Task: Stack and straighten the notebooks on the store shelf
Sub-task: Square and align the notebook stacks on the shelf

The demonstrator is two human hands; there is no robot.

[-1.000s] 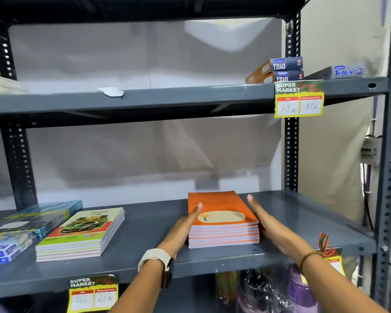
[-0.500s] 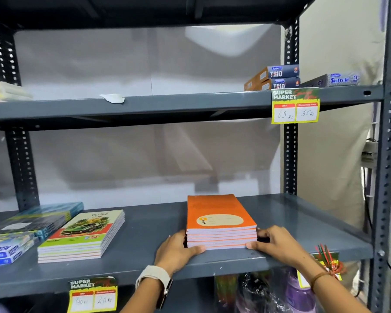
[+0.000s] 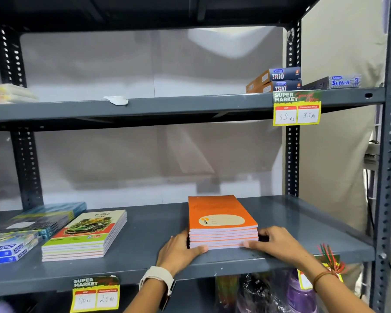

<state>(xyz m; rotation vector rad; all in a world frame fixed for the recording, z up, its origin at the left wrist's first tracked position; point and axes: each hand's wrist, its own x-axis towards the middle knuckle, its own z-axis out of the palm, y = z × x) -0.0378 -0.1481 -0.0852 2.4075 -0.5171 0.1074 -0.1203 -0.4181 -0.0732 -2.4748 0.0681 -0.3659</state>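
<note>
A squared stack of several orange notebooks [image 3: 219, 216] lies on the grey middle shelf [image 3: 145, 242], right of centre. My left hand [image 3: 178, 250] grips the stack's front left corner, thumb along the front edge. My right hand [image 3: 278, 243] grips the front right corner, fingers wrapped round the side. Left of it lies a stack of green car-cover notebooks [image 3: 86, 233], slightly fanned. At the far left sit dark blue notebooks [image 3: 43, 219] and blue-white ones [image 3: 7, 247].
The upper shelf [image 3: 190, 105] carries pen boxes [image 3: 278, 80] at the right and a white scrap [image 3: 117, 100]. Yellow price tags [image 3: 296, 109] hang off the shelf edges. Perforated steel uprights [image 3: 388, 154] stand at the right. Plastic-wrapped goods [image 3: 269, 294] sit below.
My hands went from flat against the orange stack's sides to gripping its front corners. The stack now sits closer to the shelf's front edge.
</note>
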